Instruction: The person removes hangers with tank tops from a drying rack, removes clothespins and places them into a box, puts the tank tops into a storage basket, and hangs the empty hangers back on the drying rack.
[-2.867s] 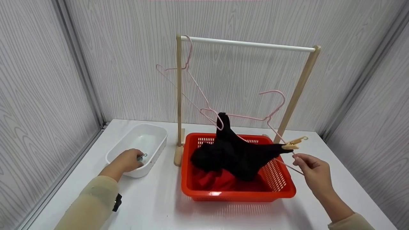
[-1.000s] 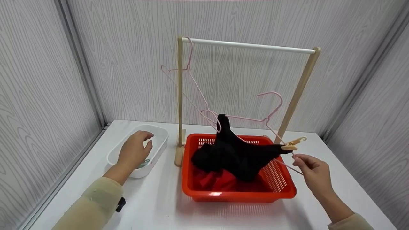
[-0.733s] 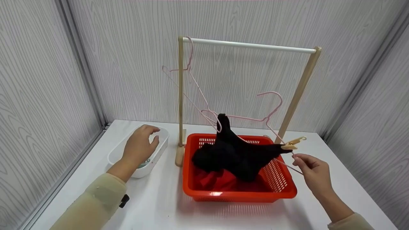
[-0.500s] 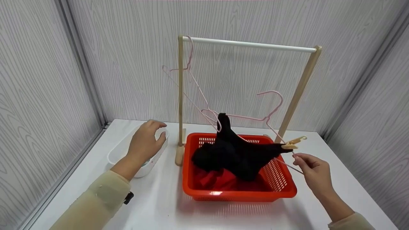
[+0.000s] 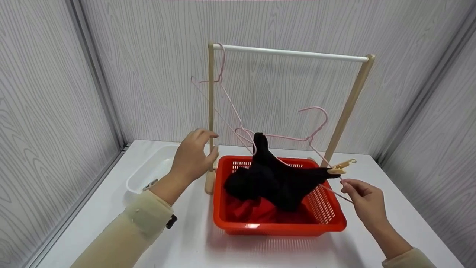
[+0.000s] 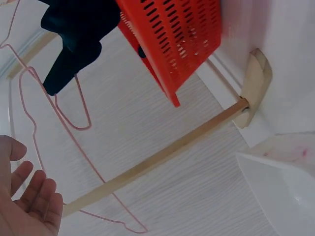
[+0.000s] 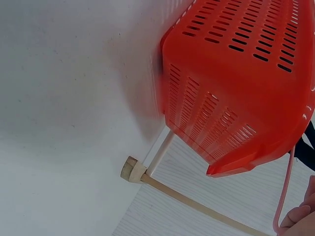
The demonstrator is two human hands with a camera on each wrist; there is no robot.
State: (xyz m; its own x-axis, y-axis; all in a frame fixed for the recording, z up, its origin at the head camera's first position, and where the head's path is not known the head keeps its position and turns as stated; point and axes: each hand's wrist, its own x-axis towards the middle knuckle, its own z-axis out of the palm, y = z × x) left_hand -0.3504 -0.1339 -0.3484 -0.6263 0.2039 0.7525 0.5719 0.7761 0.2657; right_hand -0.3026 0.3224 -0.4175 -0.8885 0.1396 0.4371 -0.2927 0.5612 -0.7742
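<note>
My right hand (image 5: 366, 201) pinches the lower right corner of a pink hanger (image 5: 286, 137). A black garment (image 5: 275, 182) is draped on that hanger, with a yellow clothespin (image 5: 337, 170) clamping its right end. My left hand (image 5: 193, 154) is in front of the rack's left post, fingers loosely bent and apart from the thumb. Nothing shows between the fingers (image 6: 37, 191) in the left wrist view. Another pink hanger (image 5: 231, 102) hangs from the rack's left end, its lower corner near the garment's upper left end. A clip (image 5: 150, 184) lies in the white tray (image 5: 139, 173), partly behind my left forearm.
A red perforated basket (image 5: 279, 227) stands below the black garment, with red cloth (image 5: 249, 210) inside. Behind it rises a wooden rack with a white rail (image 5: 290, 52). Patterned panels (image 5: 148, 74) enclose the white table (image 5: 186, 245) at the back and sides.
My left hand was in the white tray at a greenish clip, let it go, then rose and moved right to the rack's left post. The right hand has kept its hold on the hanger.
</note>
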